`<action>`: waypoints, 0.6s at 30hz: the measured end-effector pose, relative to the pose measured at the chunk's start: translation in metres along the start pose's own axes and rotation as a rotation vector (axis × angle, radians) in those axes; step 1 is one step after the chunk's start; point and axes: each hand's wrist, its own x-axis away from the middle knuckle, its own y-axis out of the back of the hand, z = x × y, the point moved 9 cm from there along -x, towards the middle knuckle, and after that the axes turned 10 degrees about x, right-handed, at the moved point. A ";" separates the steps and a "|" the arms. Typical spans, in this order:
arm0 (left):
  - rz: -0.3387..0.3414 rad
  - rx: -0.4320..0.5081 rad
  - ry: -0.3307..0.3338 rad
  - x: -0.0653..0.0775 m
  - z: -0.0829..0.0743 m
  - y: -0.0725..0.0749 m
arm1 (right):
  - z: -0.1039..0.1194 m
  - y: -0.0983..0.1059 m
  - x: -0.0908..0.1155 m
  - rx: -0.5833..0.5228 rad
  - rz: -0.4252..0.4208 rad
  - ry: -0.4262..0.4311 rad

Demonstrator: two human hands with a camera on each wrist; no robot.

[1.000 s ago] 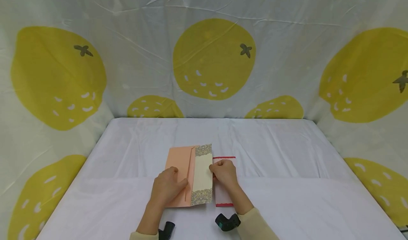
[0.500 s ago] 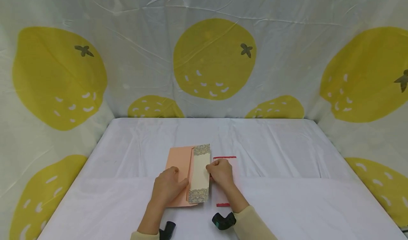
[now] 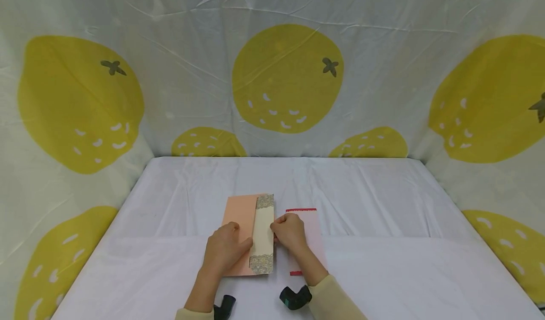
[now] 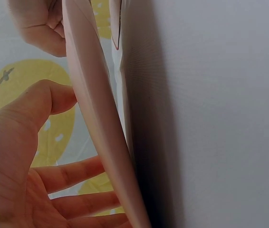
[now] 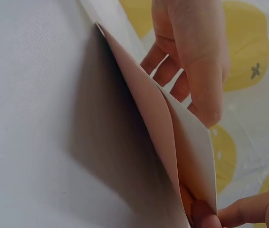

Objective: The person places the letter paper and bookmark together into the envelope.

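Note:
In the head view a peach envelope (image 3: 239, 208) stands mid-table, its opening toward the right. A cream card (image 3: 262, 230) with lacy grey-gold bands at both ends sits partly inside it. My left hand (image 3: 224, 248) rests on the envelope's front, thumb near the card; the left wrist view has its outstretched fingers (image 4: 72, 174) touching the paper. With thumb and fingertips, my right hand (image 3: 291, 232) pinches the card's right edge. One right fingertip (image 5: 204, 213) lies between card and envelope in the right wrist view. How deep the card goes is hidden.
A pale pink paper piece (image 3: 312, 232) with red-trimmed ends lies flat beneath the right hand and forearm. Black wrist devices (image 3: 294, 298) show at both sleeves. A white cloth covers the table (image 3: 383, 272); a lemon-print curtain (image 3: 191, 74) stands behind and at the sides.
My right hand has shifted left with the card, and a narrower strip of it shows outside the envelope. More of the pink paper piece is uncovered. My left hand stays nearly still.

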 end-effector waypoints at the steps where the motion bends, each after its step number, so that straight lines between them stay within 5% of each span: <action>1: -0.001 0.000 -0.002 0.000 0.000 0.000 | 0.001 -0.001 0.000 0.001 0.005 0.000; 18: 0.005 0.023 0.025 0.002 0.000 0.000 | 0.012 -0.023 0.000 -0.061 0.070 -0.017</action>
